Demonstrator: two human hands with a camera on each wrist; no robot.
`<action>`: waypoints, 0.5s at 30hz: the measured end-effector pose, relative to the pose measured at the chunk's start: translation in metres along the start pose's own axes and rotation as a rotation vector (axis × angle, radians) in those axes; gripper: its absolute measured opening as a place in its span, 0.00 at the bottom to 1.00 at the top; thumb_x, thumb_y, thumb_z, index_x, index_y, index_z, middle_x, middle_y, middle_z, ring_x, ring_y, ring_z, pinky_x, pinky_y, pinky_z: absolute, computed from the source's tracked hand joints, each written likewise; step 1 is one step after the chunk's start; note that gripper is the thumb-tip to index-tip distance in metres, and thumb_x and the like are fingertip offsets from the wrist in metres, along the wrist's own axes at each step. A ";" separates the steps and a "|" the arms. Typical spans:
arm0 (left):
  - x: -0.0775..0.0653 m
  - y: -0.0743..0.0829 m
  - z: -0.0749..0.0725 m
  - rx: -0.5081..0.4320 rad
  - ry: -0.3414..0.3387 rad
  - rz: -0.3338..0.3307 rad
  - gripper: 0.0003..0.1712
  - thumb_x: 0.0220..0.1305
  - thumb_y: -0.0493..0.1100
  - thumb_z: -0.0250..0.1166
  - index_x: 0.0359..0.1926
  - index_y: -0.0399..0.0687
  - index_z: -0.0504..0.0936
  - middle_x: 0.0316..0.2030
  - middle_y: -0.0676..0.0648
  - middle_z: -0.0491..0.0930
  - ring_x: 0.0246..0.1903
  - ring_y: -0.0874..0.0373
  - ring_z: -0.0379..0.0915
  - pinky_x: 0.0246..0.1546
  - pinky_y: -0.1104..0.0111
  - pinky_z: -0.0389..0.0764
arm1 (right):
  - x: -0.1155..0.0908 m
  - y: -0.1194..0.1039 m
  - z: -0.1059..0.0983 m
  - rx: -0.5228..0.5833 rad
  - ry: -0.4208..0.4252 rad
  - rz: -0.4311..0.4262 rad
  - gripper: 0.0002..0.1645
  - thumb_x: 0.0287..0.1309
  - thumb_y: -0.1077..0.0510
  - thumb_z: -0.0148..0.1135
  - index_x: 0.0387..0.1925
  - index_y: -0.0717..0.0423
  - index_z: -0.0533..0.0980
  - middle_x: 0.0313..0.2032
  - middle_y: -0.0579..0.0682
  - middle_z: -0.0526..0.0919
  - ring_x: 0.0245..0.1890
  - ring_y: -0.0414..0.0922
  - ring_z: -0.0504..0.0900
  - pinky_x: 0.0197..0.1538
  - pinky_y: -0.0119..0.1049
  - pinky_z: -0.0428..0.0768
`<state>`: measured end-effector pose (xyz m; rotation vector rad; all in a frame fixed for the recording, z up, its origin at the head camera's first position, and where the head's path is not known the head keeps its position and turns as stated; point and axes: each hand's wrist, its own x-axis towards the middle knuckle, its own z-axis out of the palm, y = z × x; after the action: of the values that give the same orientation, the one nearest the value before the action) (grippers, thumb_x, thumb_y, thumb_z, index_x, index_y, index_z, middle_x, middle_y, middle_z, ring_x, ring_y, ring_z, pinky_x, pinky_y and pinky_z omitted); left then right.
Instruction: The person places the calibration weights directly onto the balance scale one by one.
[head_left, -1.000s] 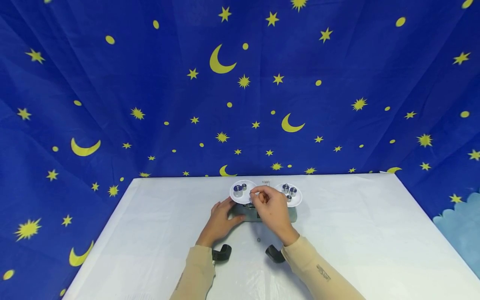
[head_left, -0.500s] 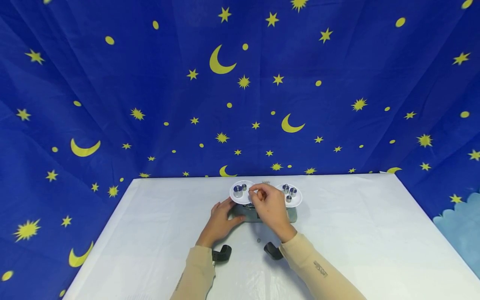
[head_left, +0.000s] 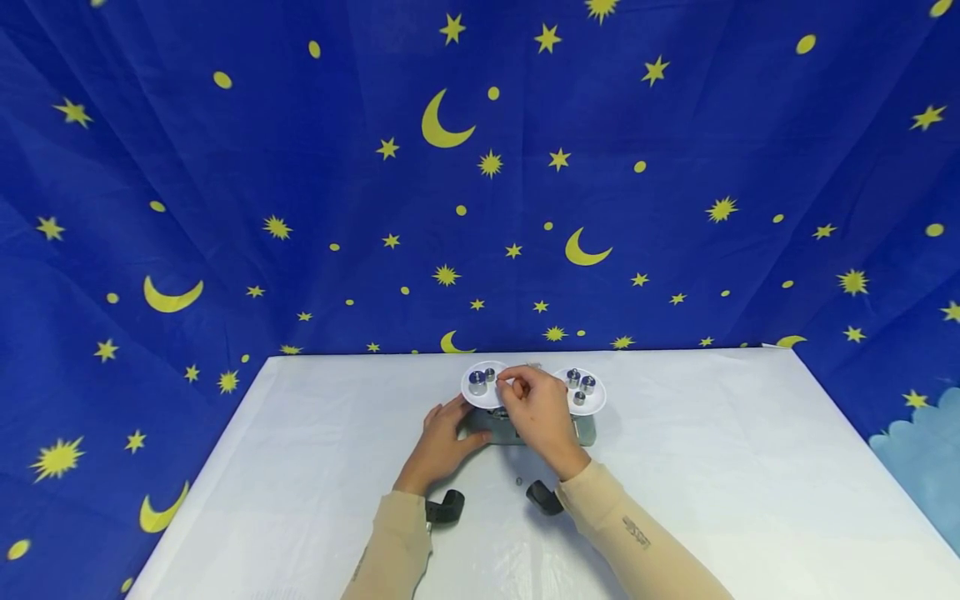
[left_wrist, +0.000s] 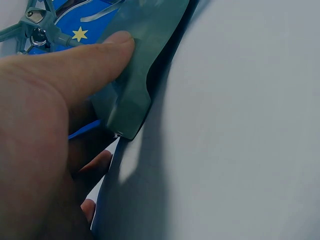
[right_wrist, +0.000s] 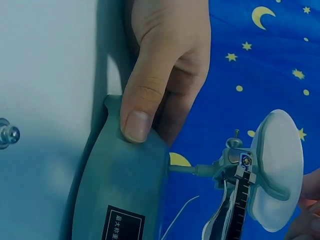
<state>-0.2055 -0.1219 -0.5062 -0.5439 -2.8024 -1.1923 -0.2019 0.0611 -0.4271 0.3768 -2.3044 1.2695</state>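
Note:
A two-pan balance scale with a grey-green base (head_left: 498, 427) stands near the far side of the table. My left hand (head_left: 441, 447) grips the base's left end; the left wrist view shows the thumb (left_wrist: 112, 55) on its front, the other fingers behind. Two metal weights (head_left: 477, 382) of different sizes stand on the white left pan (head_left: 483, 402). Over that pan's right side is my right hand (head_left: 538, 412), thumb and forefinger drawn together. Whether a small thing sits between those fingertips is hidden. Three metal weights (head_left: 588, 384) stand on the right pan (head_left: 596, 404).
One tiny metal weight (head_left: 519, 481) lies on the white tabletop (head_left: 337, 433) between the forearms. Black wrist mounts (head_left: 544, 497) sit on both wrists. Beyond the table's far edge hangs a blue cloth (head_left: 360, 192) with stars and moons.
My right hand has shifted very slightly left and away from me over the left pan, its forearm following. The left hand keeps its grip, and the weights on the pans stay put.

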 end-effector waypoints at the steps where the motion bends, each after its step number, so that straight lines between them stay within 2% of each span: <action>1: 0.000 0.000 0.000 0.000 -0.001 -0.001 0.39 0.64 0.53 0.69 0.71 0.41 0.70 0.71 0.40 0.66 0.72 0.45 0.59 0.73 0.41 0.48 | 0.000 0.000 0.000 -0.009 -0.002 -0.005 0.02 0.53 0.66 0.69 0.31 0.58 0.86 0.17 0.40 0.70 0.18 0.37 0.67 0.26 0.32 0.67; 10: 0.000 -0.001 0.000 0.000 0.003 0.004 0.39 0.64 0.52 0.70 0.71 0.42 0.70 0.71 0.40 0.66 0.72 0.45 0.60 0.73 0.41 0.48 | 0.002 0.000 0.003 -0.094 0.000 -0.049 0.02 0.53 0.65 0.69 0.30 0.58 0.86 0.17 0.40 0.68 0.19 0.38 0.67 0.27 0.33 0.66; 15: 0.000 0.000 0.000 -0.004 0.005 0.006 0.38 0.64 0.52 0.70 0.71 0.41 0.71 0.71 0.40 0.67 0.72 0.45 0.60 0.73 0.40 0.48 | 0.002 -0.001 0.003 -0.107 -0.003 -0.060 0.02 0.53 0.65 0.68 0.30 0.58 0.86 0.16 0.40 0.68 0.19 0.38 0.67 0.26 0.33 0.66</action>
<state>-0.2054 -0.1219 -0.5061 -0.5486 -2.7928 -1.1969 -0.2044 0.0582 -0.4266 0.4078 -2.3338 1.1124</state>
